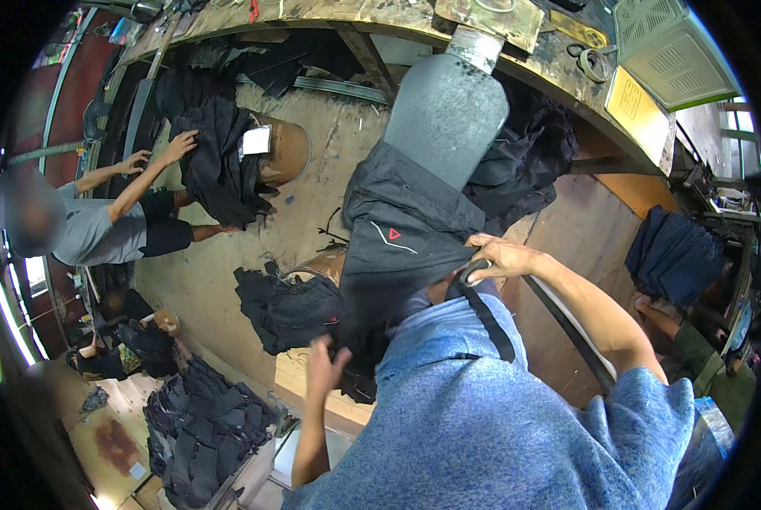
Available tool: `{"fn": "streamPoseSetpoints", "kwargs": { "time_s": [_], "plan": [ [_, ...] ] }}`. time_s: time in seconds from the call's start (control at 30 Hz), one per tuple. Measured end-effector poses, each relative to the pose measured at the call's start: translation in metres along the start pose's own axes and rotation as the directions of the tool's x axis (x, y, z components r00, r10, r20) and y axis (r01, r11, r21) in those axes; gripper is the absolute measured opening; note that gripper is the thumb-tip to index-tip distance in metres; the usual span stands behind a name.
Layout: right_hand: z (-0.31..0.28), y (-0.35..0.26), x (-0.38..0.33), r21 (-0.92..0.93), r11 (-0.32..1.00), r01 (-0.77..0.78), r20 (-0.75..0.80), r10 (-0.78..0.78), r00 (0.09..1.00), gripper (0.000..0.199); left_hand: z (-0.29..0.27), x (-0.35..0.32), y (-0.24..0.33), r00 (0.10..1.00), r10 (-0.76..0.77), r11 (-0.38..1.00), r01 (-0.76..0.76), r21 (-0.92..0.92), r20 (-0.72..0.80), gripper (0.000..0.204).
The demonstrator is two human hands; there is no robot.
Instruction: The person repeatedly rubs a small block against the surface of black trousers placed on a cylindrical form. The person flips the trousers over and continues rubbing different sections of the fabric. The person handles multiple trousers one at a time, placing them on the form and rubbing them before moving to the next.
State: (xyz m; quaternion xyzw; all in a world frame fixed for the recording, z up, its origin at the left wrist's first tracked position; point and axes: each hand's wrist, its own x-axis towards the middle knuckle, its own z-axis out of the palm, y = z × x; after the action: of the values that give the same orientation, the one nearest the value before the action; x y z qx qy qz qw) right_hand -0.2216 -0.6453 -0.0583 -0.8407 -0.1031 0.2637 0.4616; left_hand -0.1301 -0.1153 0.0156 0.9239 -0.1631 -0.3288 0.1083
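Observation:
A black garment (410,204) with a small red triangle and a pale line is drawn over the lower end of a grey, rounded board (444,110). My right hand (501,259) is closed at the garment's right edge, around a dark looped strap (489,327) that hangs in front of my blue shirt. Whether it also pinches the cloth, I cannot tell. My left hand (323,367), slightly blurred, has its fingers apart and holds nothing. Near it, another black garment (291,306) lies bunched beside the hanging cloth.
A worn wooden bench (380,17) holds the board's far end, a tape roll (595,65) and a plastic crate (674,51). Dark cloth pieces (202,433) pile up at lower left. At left, a person (108,225) handles black garments (219,161); folded dark cloth (674,255) is at right.

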Motion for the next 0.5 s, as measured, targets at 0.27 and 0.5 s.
{"fn": "streamPoseSetpoints", "kwargs": {
  "time_s": [0.27,0.5],
  "plan": [
    [-0.018,0.024,0.044,-0.350,0.936,-0.026,-0.385,-0.119,0.915,0.047,-0.089,0.282,0.282,0.028,0.896,-0.046,-0.987,0.155,0.444,0.059],
    [-0.027,-0.045,-0.028,0.187,0.964,-0.188,-0.982,0.188,-0.009,0.028,-0.105,0.427,0.488,-0.110,0.942,-0.215,-0.925,0.315,0.318,0.086]
  ]
}}
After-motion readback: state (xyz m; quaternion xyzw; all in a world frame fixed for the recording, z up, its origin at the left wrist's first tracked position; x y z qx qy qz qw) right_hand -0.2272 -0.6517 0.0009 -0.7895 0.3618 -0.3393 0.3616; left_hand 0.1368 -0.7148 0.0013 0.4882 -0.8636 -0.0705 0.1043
